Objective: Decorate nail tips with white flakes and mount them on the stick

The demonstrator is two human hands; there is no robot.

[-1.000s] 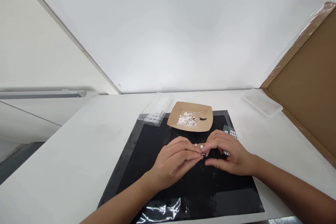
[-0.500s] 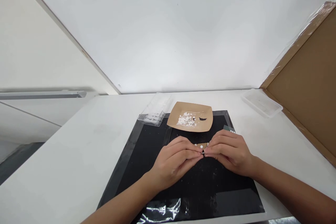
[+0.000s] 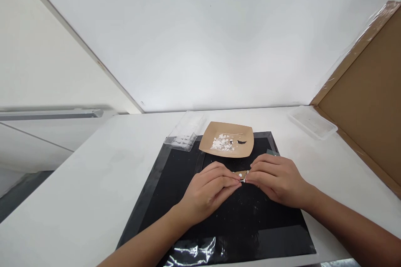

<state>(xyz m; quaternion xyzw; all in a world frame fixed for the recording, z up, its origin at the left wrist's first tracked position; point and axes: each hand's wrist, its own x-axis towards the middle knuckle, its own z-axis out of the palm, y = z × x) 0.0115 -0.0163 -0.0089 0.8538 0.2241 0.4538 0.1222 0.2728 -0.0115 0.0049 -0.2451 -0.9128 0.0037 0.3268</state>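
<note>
My left hand (image 3: 210,192) and my right hand (image 3: 277,180) meet fingertip to fingertip over the black mat (image 3: 194,212). Both are closed in a pinch. A thin white piece (image 3: 242,181) bridges the small gap between them, its ends hidden by the fingers; its exact kind cannot be made out. Just behind it shows a brown strip with white dots (image 3: 240,175), partly covered by both hands. Beyond the hands, a brown paper tray (image 3: 206,144) holds a heap of small white bits (image 3: 224,142) and a dark scrap (image 3: 241,142).
A clear plastic case (image 3: 188,127) lies at the mat's back left corner. To the right, a translucent shallow box (image 3: 313,123) rests on the white table (image 3: 103,175), near a cardboard panel (image 3: 363,104). A white wall (image 3: 209,41) rises behind.
The right fingertips have shifted slightly up and away from the left ones, so more of the thin white piece shows. The left hand stays nearly still.
</note>
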